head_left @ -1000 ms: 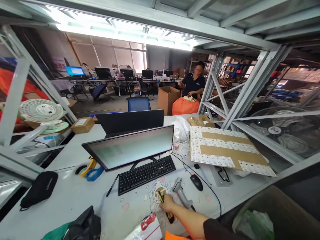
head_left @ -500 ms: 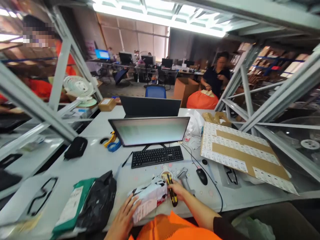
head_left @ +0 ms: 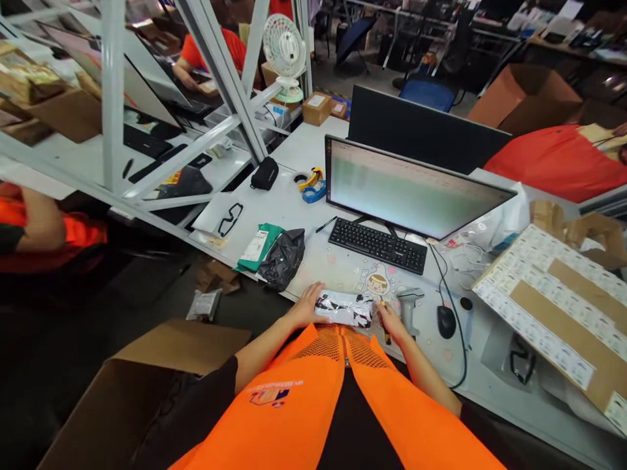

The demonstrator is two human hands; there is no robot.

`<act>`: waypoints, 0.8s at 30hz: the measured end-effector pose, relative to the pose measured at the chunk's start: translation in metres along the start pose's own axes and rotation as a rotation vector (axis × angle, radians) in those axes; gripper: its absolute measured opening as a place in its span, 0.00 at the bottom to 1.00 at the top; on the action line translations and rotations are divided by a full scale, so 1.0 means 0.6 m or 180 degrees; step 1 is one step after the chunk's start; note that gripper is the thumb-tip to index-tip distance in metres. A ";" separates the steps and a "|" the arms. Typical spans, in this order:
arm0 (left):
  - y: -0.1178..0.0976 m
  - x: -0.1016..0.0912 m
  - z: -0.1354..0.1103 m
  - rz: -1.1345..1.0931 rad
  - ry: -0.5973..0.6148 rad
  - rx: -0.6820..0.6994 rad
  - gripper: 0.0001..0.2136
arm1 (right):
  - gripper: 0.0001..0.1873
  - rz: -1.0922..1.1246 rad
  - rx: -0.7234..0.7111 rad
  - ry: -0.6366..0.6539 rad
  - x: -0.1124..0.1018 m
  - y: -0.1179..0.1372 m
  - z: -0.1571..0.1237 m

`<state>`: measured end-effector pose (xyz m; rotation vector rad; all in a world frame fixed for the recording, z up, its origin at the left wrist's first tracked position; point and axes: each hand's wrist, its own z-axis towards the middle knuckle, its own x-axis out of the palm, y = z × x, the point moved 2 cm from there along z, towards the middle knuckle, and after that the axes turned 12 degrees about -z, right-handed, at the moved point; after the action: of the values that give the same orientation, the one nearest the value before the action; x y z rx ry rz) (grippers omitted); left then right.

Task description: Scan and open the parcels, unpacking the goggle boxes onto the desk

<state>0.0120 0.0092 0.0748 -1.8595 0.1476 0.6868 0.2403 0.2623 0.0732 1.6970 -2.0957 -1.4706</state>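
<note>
A small white parcel with black markings, in shiny plastic wrap [head_left: 344, 308], lies at the near edge of the desk, close against my orange vest. My left hand [head_left: 307, 308] grips its left end, fingers along the far side. At its right end, my right hand [head_left: 390, 321] is closed around a yellow-and-black utility knife [head_left: 386, 334], mostly hidden by the fingers. A grey barcode scanner [head_left: 408, 308] lies just right of that hand. To the left of the parcel are a crumpled black plastic bag [head_left: 283, 260] and a green mailing bag with a white label [head_left: 259, 247].
Behind the parcel stand a keyboard [head_left: 377, 245] and a monitor [head_left: 411, 189]. A mouse [head_left: 446, 322] and a label-covered cardboard sheet [head_left: 553, 320] lie to the right. An open carton [head_left: 122, 391] is on the lower left. Metal frame bars [head_left: 220, 85] cross the left, where co-workers sit.
My view has swung left and down. My left hand, earlier spread over the parcel, now grips its left end. The parcel's label side has turned out of sight. The right hand keeps the knife.
</note>
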 end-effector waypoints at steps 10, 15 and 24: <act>0.013 -0.031 0.025 -0.0045 0.0161 0.0123 0.53 | 0.18 -0.1917 -0.1021 0.0192 -0.067 0.149 -0.010; 0.024 -0.058 0.062 -0.0059 0.0155 0.0222 0.51 | 0.19 -0.2074 -0.1261 0.0455 -0.051 0.174 -0.014; 0.037 -0.047 0.072 -0.0221 0.0055 0.0115 0.52 | 0.23 -0.1901 -0.1247 0.1044 0.037 0.222 -0.007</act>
<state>-0.0371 0.0328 0.0614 -1.8278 0.1054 0.6164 0.1385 0.2332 0.1569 2.2905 -1.0961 -1.4543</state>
